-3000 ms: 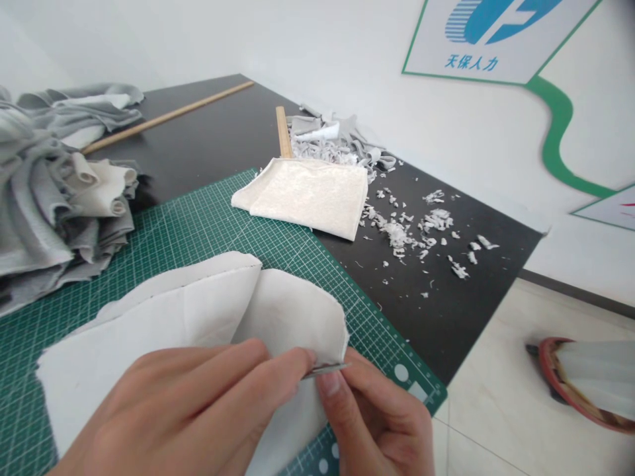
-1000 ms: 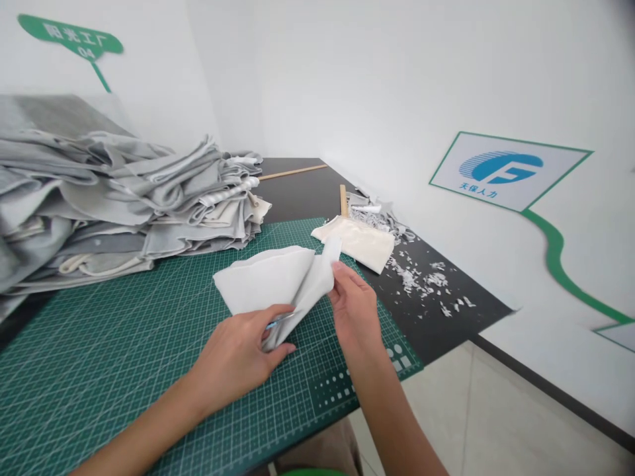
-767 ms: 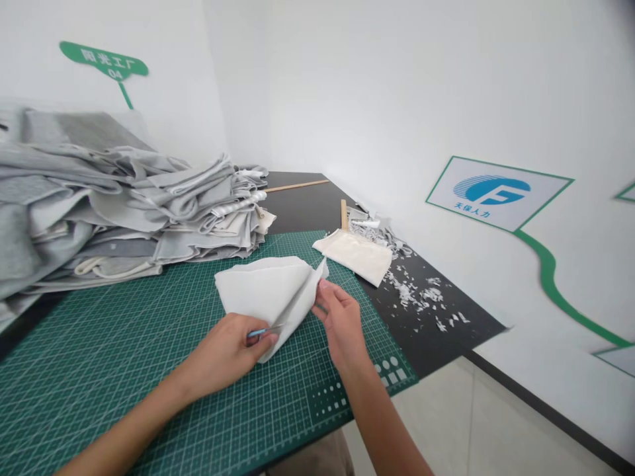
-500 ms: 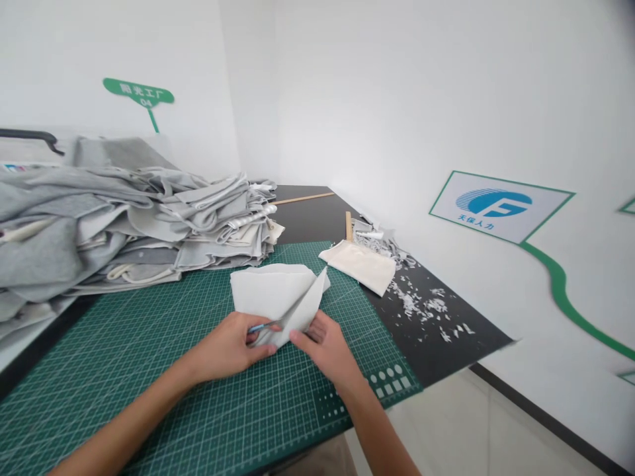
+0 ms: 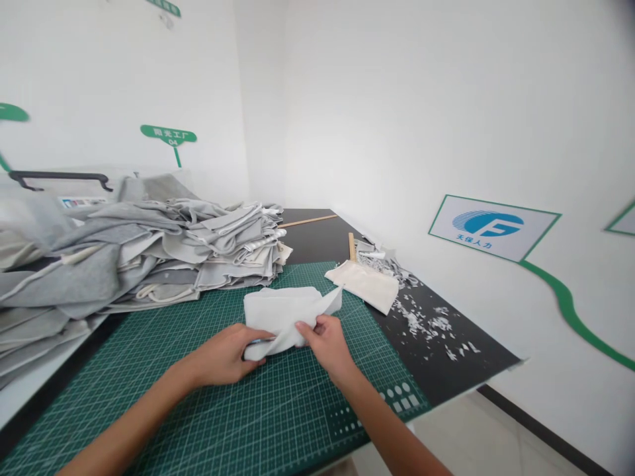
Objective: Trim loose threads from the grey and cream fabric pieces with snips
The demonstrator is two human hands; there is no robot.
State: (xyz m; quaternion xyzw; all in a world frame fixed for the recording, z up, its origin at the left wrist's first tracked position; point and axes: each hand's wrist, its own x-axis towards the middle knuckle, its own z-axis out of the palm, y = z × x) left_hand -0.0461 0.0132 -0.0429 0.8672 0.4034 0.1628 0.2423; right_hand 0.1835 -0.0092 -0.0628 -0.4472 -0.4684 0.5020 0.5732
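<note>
My left hand (image 5: 221,357) and right hand (image 5: 325,344) hold a folded white cloth (image 5: 282,317) on the green cutting mat (image 5: 278,423), toward its far edge. My fingers (image 5: 310,328) close on the cloth from both sides; a blue tool (image 5: 254,342) shows under the left ones. A grey fabric pile (image 5: 163,251) lies beyond the mat's left side. A cream fabric piece (image 5: 364,284) overlaps its far right corner, beside scraps (image 5: 421,324) on the black worktop (image 5: 312,228).

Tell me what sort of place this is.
Probably a textile workshop: white cloth handled on a green cutting mat, a stack of grey fabric pieces, and fabric scraps on a black workbench.
</note>
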